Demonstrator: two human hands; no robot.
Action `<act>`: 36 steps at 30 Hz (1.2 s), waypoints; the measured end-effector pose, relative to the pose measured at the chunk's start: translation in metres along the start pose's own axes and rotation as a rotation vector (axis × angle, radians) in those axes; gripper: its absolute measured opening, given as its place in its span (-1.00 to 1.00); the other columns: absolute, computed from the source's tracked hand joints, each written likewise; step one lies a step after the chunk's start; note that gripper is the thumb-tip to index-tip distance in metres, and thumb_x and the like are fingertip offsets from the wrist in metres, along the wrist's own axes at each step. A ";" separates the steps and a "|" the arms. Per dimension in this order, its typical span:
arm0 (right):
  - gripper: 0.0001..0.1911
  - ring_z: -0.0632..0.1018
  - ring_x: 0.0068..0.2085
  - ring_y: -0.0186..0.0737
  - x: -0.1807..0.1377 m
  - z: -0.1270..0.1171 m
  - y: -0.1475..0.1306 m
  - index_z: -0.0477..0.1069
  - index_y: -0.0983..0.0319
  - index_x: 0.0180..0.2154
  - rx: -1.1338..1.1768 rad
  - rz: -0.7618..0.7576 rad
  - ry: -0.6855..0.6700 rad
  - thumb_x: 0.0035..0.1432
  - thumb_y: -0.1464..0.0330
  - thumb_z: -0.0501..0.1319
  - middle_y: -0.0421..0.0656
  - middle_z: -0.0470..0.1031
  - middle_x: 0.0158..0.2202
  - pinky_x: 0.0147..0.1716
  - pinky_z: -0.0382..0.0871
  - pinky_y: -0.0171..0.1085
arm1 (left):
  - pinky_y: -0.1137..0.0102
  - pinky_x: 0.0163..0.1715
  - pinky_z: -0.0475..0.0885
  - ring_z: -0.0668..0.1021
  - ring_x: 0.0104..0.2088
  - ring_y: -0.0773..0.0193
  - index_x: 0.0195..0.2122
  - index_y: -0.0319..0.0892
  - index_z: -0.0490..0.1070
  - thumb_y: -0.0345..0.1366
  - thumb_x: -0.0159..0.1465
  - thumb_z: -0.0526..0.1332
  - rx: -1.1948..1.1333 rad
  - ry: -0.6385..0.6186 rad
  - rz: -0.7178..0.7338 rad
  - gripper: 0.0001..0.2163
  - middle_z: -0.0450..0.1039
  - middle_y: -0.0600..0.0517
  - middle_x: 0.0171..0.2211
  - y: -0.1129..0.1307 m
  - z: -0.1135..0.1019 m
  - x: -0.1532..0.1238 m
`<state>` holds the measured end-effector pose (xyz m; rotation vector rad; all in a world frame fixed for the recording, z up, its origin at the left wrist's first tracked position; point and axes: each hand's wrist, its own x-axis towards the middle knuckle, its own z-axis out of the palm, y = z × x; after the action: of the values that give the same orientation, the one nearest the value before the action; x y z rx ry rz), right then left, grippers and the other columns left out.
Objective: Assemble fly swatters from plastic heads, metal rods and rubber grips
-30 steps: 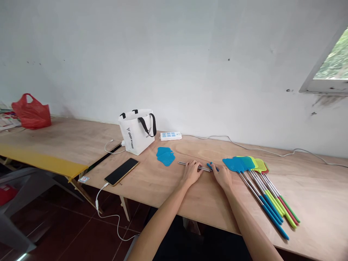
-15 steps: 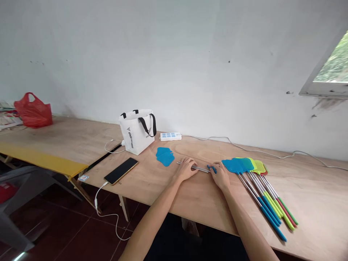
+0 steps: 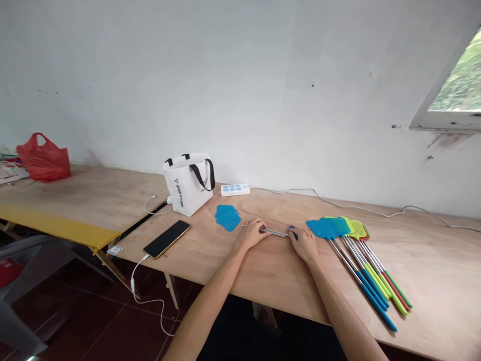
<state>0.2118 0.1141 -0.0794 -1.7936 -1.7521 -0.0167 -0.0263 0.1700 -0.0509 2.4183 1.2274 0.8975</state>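
My left hand (image 3: 254, 233) is curled over thin metal rods (image 3: 277, 233) that lie crosswise on the wooden table. A rod tip pokes out past its left side. My right hand (image 3: 304, 243) is closed round the blue handle end (image 3: 293, 231) of the rods, most of it covered by the palm. Two flat blue fly swatter heads (image 3: 227, 218) overlap on the table to the left of my hands. On the right, several fly swatters (image 3: 349, 255) with blue, yellow-green, red and green handles lie fanned out, their heads overlapping near my right hand.
Behind the hands a white power strip (image 3: 235, 189) sits by the wall, its cable (image 3: 338, 205) running right. A white tote bag (image 3: 190, 185) and a charging phone (image 3: 167, 239) are on the left. A red plastic bag (image 3: 45, 160) stands on the neighbouring table (image 3: 101, 193).
My left hand has slid slightly left along the rods, away from the right hand. The right hand stays at the handle end with little movement. The view has shifted slightly.
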 end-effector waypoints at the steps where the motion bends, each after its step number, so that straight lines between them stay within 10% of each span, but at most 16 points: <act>1: -0.63 0.46 0.20 0.01 0.000 0.000 0.000 0.57 0.08 -0.04 -0.003 0.004 0.002 0.35 0.26 0.01 -0.15 0.49 0.19 0.22 0.22 0.04 | 0.27 0.02 0.38 0.54 -0.06 0.13 -0.26 -0.07 0.54 -0.12 0.25 0.40 0.008 0.009 -0.018 -0.83 0.52 0.05 -0.14 0.000 0.000 0.000; 16: -0.66 0.47 0.12 0.01 0.003 -0.005 -0.001 0.53 0.12 -0.01 0.014 -0.074 -0.042 0.34 0.25 0.05 -0.05 0.53 0.01 0.16 0.31 -0.02 | 0.26 0.04 0.34 0.53 -0.06 0.13 -0.24 -0.08 0.49 -0.11 0.29 0.36 -0.003 -0.016 -0.011 -0.82 0.52 0.03 -0.14 0.005 -0.005 -0.005; 27: -0.61 0.38 0.28 -0.04 -0.002 -0.001 -0.005 0.52 -0.01 0.10 0.042 -0.196 -0.172 0.39 0.11 0.06 -0.17 0.43 0.25 0.28 0.19 0.01 | 0.27 -0.02 0.34 0.54 -0.10 0.14 -0.29 -0.09 0.45 -0.03 0.30 0.34 0.010 -0.024 0.016 -0.76 0.51 0.03 -0.16 0.008 -0.003 -0.005; 36: -0.58 0.40 0.28 -0.07 0.000 -0.001 -0.001 0.48 -0.01 0.15 0.031 -0.193 -0.186 0.42 0.27 -0.02 -0.20 0.41 0.27 0.28 0.22 0.01 | 0.16 0.16 0.25 0.49 0.02 0.10 -0.23 -0.08 0.46 -0.30 0.43 0.11 0.184 0.268 -0.174 -0.85 0.51 -0.03 -0.11 -0.006 -0.018 -0.002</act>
<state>0.2109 0.1135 -0.0781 -1.6421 -2.0406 0.1004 -0.0426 0.1713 -0.0408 2.3338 1.6554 1.1269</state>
